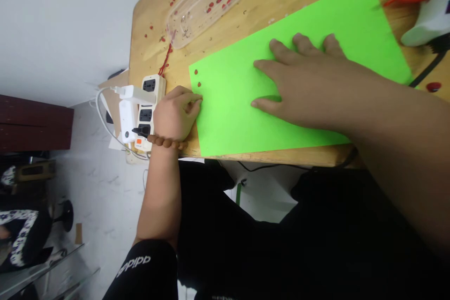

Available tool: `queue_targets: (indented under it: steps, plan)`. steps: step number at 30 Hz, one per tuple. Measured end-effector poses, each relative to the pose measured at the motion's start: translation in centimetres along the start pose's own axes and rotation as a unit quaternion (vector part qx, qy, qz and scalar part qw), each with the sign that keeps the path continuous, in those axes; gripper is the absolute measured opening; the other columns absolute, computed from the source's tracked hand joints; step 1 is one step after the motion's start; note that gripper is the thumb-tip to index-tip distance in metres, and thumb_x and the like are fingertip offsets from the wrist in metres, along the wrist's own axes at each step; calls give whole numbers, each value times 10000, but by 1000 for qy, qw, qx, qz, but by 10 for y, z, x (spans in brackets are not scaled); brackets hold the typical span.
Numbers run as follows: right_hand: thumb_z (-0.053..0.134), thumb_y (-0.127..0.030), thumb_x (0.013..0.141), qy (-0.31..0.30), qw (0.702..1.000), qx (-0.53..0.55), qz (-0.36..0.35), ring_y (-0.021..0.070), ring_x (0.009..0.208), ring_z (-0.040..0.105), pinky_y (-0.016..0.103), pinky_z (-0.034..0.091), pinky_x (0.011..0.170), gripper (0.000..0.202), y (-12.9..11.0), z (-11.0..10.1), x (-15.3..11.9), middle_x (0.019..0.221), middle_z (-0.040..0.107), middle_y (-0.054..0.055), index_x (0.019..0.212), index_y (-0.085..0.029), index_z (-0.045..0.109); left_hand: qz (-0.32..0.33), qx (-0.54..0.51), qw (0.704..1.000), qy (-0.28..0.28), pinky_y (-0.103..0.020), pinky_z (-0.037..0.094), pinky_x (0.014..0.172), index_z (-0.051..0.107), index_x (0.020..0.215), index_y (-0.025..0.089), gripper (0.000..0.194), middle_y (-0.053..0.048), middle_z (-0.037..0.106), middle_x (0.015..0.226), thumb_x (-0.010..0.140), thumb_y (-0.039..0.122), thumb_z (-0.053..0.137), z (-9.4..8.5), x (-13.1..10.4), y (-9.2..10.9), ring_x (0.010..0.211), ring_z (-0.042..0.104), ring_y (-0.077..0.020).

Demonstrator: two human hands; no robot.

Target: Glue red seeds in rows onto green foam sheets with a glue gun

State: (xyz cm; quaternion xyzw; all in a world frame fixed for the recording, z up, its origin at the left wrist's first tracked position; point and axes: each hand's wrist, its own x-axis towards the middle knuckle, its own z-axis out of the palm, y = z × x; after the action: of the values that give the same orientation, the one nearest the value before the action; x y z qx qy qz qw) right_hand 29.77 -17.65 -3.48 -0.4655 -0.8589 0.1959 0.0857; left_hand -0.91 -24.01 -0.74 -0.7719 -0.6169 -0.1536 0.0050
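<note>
one green sheet (228, 124) meets the pinched left hand (176, 113) at its edge, right hand (307, 86) splayed inside.

Soft, diffuse light brightens the green sheet (232, 122), while the shaded right hand (302, 85) looks slightly blurred.

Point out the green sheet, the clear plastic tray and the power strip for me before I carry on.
Green sheet (235, 84): head view, bare area left of the right hand (300, 82).
Clear plastic tray (197, 7): head view, bare part of its floor.
Power strip (145, 115): head view, a black socket.
</note>
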Motion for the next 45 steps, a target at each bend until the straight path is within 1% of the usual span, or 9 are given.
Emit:
queue_targets:
  steps: [4, 9, 17, 23, 27, 30, 35, 40, 45]
  plan:
    - [485, -769, 902, 8, 1000, 15, 6, 583, 1691, 254, 928, 190, 1284, 841, 0, 1, 0, 1815, 442, 3, 1685, -464, 522, -13, -12, 1000, 8, -327, 629, 764, 856, 1055, 250, 135, -39, 818, 1068, 985, 193, 755, 0, -2, 3, 853, 758, -180]
    - [502, -780, 897, 8, 999, 35, 8, 587, 1697, 231, 927, 147, 1296, 854, 0, 1, -1, 1825, 427, 28, 1674, -428, 543, -8, -27, 999, 15, -333, 626, 746, 836, 1033, 238, 111, -44, 806, 1038, 996, 193, 741, 1, -2, 4, 833, 747, -177]
    - [467, -859, 905, 30, 999, 27, -12, 595, 1681, 270, 940, 186, 1280, 866, 5, 7, 1, 1804, 464, 0, 1672, -461, 530, -9, -9, 1000, 4, -344, 629, 755, 857, 1016, 254, 158, -38, 814, 1034, 969, 171, 731, 0, -1, 3, 836, 736, -190]
    - [457, -798, 919, 10, 1000, 7, 1, 588, 1688, 261, 928, 201, 1288, 864, 2, 4, 0, 1830, 421, 28, 1693, -418, 518, -6, 16, 1000, 7, -356, 619, 782, 872, 1032, 259, 161, -34, 831, 1071, 984, 172, 745, 2, -2, 5, 915, 765, -218]
    - [473, -808, 914, 19, 1000, 21, -6, 591, 1679, 272, 944, 192, 1275, 846, 2, 4, 0, 1815, 446, 7, 1687, -465, 515, -10, 42, 999, 27, -361, 582, 707, 876, 1024, 281, 186, -24, 839, 1081, 967, 159, 748, 5, -5, 8, 893, 762, -230]
    - [483, -791, 911, 11, 1000, 25, -4, 609, 1672, 272, 956, 187, 1261, 857, 2, 3, 1, 1832, 415, 26, 1689, -436, 525, -8, 57, 998, 35, -368, 552, 669, 870, 990, 298, 200, -15, 839, 1079, 930, 142, 762, 6, -7, 9, 879, 742, -236]
    - [499, -765, 920, 8, 1000, 18, -1, 582, 1669, 297, 923, 194, 1290, 812, 1, 1, 0, 1827, 426, 3, 1668, -452, 547, -13, 66, 998, 18, -379, 516, 636, 873, 978, 297, 212, -17, 842, 1095, 908, 129, 764, 3, -6, 9, 861, 725, -242]
    - [527, -721, 951, 19, 1000, 10, -13, 610, 1663, 283, 940, 203, 1266, 831, 3, 4, 0, 1839, 403, 71, 1690, -343, 542, -36, 8, 999, -19, -353, 609, 818, 884, 1083, 281, 366, 7, 857, 1181, 951, 37, 644, -8, -5, 8, 950, 781, -213]
    - [561, -720, 955, 18, 999, 25, -12, 610, 1677, 246, 938, 163, 1279, 835, 5, 6, 0, 1840, 400, 88, 1691, -326, 540, -53, -43, 998, 18, -345, 640, 939, 853, 1152, 247, 370, 11, 867, 1128, 959, 13, 640, -7, -7, 3, 974, 801, -190]
